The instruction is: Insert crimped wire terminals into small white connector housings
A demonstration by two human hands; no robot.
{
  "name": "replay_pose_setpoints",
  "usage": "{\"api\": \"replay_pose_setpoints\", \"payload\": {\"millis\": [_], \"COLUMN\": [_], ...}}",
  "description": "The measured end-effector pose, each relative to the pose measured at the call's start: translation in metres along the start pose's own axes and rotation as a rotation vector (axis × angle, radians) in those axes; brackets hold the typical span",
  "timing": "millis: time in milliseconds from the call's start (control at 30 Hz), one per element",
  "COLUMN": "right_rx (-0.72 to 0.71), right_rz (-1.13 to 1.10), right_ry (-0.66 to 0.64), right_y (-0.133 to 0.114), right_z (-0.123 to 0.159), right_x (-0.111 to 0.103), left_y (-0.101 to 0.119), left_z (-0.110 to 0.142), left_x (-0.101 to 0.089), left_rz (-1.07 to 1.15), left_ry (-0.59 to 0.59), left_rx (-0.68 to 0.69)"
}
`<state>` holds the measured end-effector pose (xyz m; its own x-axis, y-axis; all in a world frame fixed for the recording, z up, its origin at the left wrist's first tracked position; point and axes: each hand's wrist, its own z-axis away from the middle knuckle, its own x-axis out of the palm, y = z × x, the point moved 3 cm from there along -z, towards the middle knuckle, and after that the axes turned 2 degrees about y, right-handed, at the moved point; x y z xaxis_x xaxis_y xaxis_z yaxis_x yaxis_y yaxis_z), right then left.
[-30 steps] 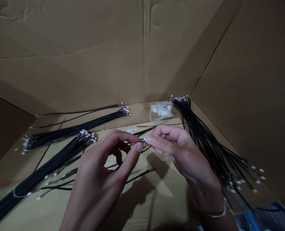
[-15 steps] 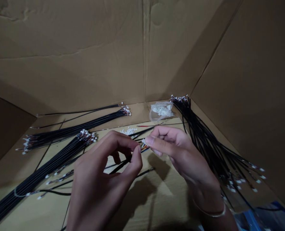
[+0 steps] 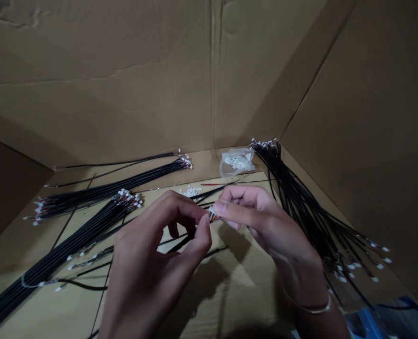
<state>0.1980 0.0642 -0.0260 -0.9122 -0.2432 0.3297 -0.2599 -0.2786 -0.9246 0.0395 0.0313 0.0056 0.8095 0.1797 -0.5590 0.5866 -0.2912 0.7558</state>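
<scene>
Thumb and forefinger of my left hand point(image 3: 166, 254) pinch the end of a black cable point(image 3: 180, 244), close to where its thin coloured wires point(image 3: 213, 217) come out. My right hand point(image 3: 260, 221) is closed on a small white connector point(image 3: 211, 209) at the tips of those wires, with its thumb covering most of it. Both sets of fingertips almost meet above the cardboard surface. Just behind them lie a small pile of loose white connectors point(image 3: 190, 191) and a few more black cables point(image 3: 214, 192).
Bundles of black cables with white connector ends lie at the left point(image 3: 70, 249), back left point(image 3: 113, 183) and right point(image 3: 297, 202). A clear bag of white connectors point(image 3: 237, 162) sits by the back cardboard wall point(image 3: 124, 84). Blue plastic packaging point(image 3: 378, 322) lies at front right.
My left hand has shifted slightly to the right, nearer my right fingertips. My right hand keeps its pinch on the connector, almost unmoved.
</scene>
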Motion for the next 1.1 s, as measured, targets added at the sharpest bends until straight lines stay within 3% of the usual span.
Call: {"api": "replay_pose_setpoints", "payload": {"millis": [333,533,667,967,1100], "right_rx": [-0.071,-0.054,-0.077,-0.076,-0.093], "right_rz": [-0.007,-0.089,-0.081,-0.100,-0.078], "right_ry": [0.035,0.021,0.017,0.036,0.021], "right_y": [0.000,0.002,0.001,0.001,-0.001], "right_z": [-0.004,-0.007,-0.006,-0.005,-0.001], "right_x": [-0.002,-0.005,-0.004,-0.006,-0.005], "left_y": [-0.002,-0.004,-0.003,0.004,0.001], "left_z": [-0.007,0.000,0.003,-0.001,0.000], "left_x": [0.003,-0.004,0.001,-0.001,-0.004], "left_rz": [0.019,0.001,-0.015,0.024,0.081], "left_ry": [0.006,-0.071,-0.035,-0.041,0.060], "left_rx": [-0.020,0.141,0.213,0.145,0.047]}}
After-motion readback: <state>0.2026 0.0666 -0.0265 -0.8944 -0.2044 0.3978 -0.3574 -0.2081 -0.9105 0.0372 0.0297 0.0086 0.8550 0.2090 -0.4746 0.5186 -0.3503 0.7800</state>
